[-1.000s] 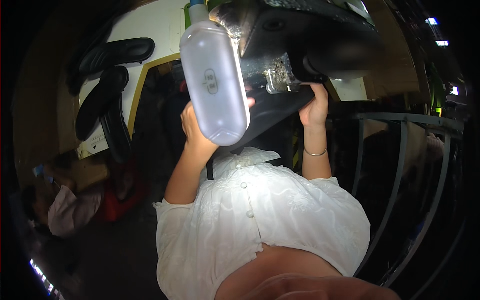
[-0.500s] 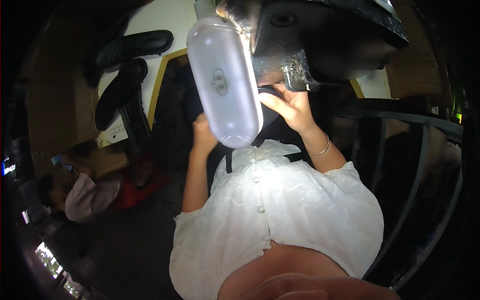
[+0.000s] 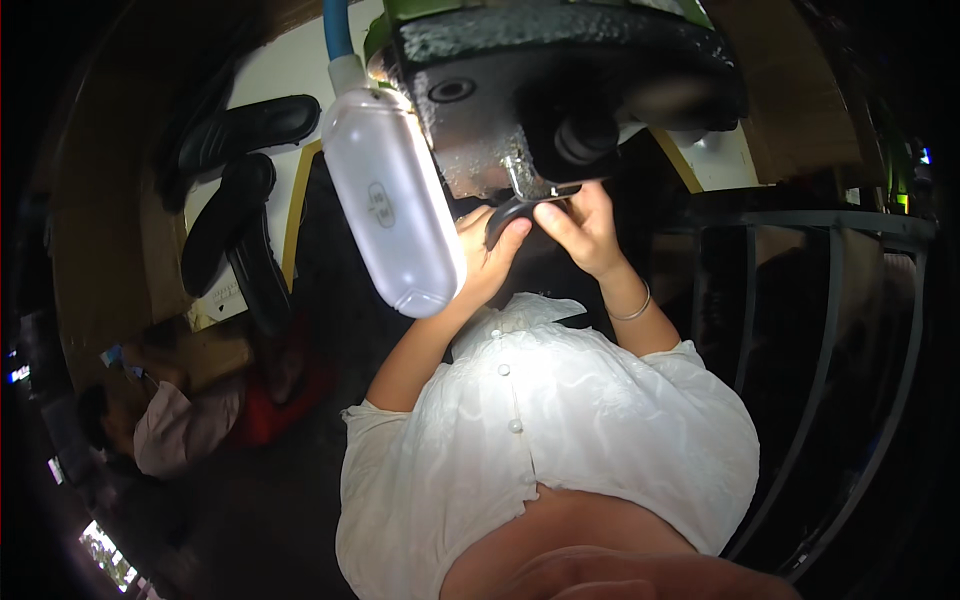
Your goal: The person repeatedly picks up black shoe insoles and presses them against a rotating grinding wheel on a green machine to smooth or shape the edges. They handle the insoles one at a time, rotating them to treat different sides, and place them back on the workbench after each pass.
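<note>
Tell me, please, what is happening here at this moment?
A person's left hand and right hand hold a dark curved piece close below a black machine. A lit lamp partly blocks the view of the left hand. To the left, black sole-shaped pieces lie on a white tabletop.

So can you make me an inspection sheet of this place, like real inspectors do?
Surface: white table, partly in view
Things in hand: curved black piece, near the dark machine
Clutter: black sole-shaped pieces at left, some overlapping
Hands: left hand and right hand, both gripping the curved black piece
Cables: blue cable at the top of the pale lamp
Surroundings: metal rack at right; another person at left
</note>
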Demonstrator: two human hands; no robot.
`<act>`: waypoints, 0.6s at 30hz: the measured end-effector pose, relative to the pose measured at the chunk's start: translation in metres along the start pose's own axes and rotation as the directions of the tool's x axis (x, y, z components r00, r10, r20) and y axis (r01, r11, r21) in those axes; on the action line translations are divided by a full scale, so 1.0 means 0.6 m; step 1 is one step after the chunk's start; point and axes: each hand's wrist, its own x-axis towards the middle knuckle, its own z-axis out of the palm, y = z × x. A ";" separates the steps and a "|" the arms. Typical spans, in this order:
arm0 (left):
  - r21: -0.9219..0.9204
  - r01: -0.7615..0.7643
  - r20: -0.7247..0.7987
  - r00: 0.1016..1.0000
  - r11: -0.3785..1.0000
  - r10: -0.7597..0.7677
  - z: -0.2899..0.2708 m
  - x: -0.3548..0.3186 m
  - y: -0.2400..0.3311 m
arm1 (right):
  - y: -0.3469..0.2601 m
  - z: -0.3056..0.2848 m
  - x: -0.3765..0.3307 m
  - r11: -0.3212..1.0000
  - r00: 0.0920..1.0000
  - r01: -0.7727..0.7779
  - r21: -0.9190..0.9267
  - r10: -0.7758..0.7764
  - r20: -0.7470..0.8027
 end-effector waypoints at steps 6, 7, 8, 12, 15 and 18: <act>-0.484 0.123 -0.148 0.964 0.866 -0.219 0.042 -0.016 -0.002 | -0.006 0.001 -0.004 0.909 0.989 0.090 -0.407 -0.131 -0.073; -0.528 0.105 -0.170 0.959 0.843 -0.226 0.048 -0.020 -0.001 | -0.008 0.000 0.004 0.875 0.994 0.096 -0.474 -0.113 -0.009; -0.564 0.092 -0.205 0.947 0.820 -0.247 0.053 -0.024 0.002 | -0.008 0.000 0.014 0.838 0.994 0.113 -0.535 -0.095 0.060; -0.264 0.056 -0.136 0.986 0.963 -0.095 0.048 -0.046 -0.042 | -0.041 -0.015 0.046 0.737 0.891 -0.002 -0.675 0.308 0.333; -0.055 0.137 -0.022 0.990 0.989 -0.139 0.029 -0.054 -0.042 | -0.049 -0.078 0.046 0.603 0.947 0.234 -0.762 0.035 0.319; -0.176 0.271 -0.074 0.955 0.946 -0.287 0.007 -0.062 -0.054 | -0.088 -0.170 0.036 0.852 0.694 0.213 -0.478 -0.477 -0.539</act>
